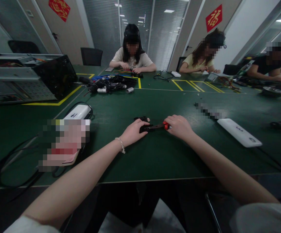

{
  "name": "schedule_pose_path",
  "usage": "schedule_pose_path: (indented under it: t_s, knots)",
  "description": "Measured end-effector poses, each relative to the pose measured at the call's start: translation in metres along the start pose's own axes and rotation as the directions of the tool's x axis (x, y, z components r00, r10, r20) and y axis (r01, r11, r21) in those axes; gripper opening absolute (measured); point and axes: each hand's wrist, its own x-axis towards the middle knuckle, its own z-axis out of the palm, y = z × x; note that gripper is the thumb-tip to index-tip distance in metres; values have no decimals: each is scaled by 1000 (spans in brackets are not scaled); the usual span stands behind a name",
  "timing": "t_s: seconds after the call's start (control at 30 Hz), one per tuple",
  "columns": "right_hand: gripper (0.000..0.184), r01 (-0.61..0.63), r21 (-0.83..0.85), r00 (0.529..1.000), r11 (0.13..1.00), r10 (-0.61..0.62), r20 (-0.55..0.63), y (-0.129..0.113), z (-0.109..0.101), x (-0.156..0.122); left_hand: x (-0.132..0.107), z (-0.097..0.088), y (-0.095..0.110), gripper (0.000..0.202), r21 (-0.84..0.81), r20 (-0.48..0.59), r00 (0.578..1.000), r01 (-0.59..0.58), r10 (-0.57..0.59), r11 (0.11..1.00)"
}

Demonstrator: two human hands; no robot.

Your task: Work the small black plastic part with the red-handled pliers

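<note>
Left hand: the left hand (133, 132) lies on the green table (155, 155), fingers curled over a small black part (142, 120) and the dark end of a screwdriver (156, 127); a bead bracelet (121, 144) sits at the wrist.
Right hand: the right hand (179, 127) closes its fingers around the screwdriver's red and black handle.
Screwdriver: it spans the gap between both sets of fingertips, low over the table; its tip is probably against the black part, though the view is too dark to be sure.
Beyond the fingers: a heap of black tools (108, 85).
Right of the fingers: a white box (239, 132).
Left of them: a second white box (78, 112) and black cables (14, 161).
Far side: three people seated.
</note>
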Motion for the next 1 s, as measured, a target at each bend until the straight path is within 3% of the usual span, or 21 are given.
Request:
schedule_pose_path:
  t_s: [1.0]
  knots:
    - [18,12,-10,1000,1000,-12,12,1,1,1,0,-1,2,38,20,-3,1000,-1,1,1000]
